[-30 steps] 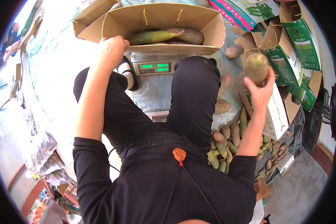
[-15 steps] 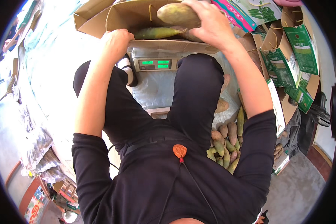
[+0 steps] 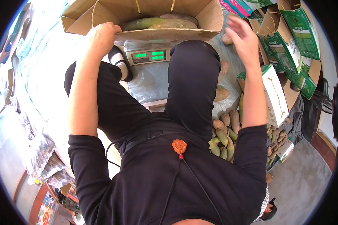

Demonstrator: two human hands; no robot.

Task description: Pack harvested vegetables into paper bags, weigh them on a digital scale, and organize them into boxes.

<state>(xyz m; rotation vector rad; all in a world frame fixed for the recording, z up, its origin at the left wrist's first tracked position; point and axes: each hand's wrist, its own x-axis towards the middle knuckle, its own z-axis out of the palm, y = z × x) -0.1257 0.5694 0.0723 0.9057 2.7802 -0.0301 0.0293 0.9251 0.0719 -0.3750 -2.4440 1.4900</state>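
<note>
A brown cardboard box [image 3: 199,35] with yellow cord handles lies open on a scale [image 3: 148,56] with a green-lit display. Inside rest several long green radishes [image 3: 172,24], side by side. At the box's near left rim, my left hand [image 3: 103,35] is closed on the cardboard edge. My right hand [image 3: 242,35] is to the right of the box, raised, fingers apart and nothing held. A pale radish [image 3: 227,39] lies just beside its fingers, partly hidden.
A pile of radishes [image 3: 224,138] lies right of my leg, with a white-and-green box [image 3: 274,95] beyond it. Several green cartons [image 3: 300,33] stand at the right. A person's head [image 3: 268,210] shows at the lower right. Clear plastic sheeting [image 3: 37,150] lies left.
The radish my right hand held over the box now lies inside it. That hand has let go and moved right, out of the box. The left hand keeps its hold on the rim.
</note>
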